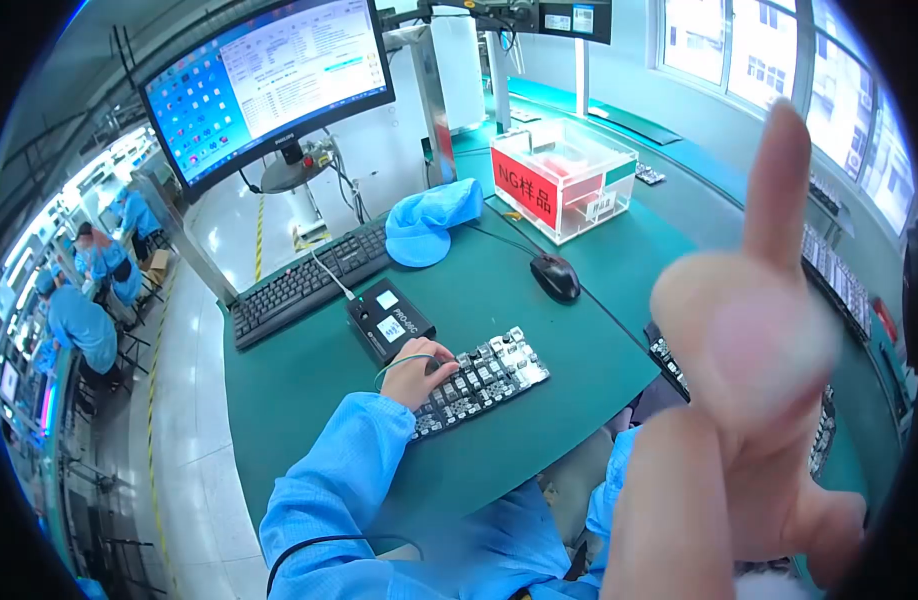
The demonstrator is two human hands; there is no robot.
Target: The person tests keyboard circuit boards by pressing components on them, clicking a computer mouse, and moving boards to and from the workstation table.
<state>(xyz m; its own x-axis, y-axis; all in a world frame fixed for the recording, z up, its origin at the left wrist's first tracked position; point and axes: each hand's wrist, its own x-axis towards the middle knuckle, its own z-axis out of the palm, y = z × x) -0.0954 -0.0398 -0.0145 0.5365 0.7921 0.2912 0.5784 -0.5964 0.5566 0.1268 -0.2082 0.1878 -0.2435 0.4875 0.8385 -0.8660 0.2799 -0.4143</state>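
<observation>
My left hand rests at the upper left end of a black tray that holds rows of small silvery electronic modules. Its fingers are curled in with the thumb close to them; whatever sits between them is hidden. A thin green cord crosses that wrist. Just beyond is a black box labelled PRO-06C, with a cable plugged in. Very near the camera and blurred, my right hand is raised, one finger stretched upward and others spread apart. Nothing shows in it.
A black keyboard, blue cap and mouse lie on the green table. Behind stand a monitor and a clear box with a red label. More module trays line the right side. Several people work far left.
</observation>
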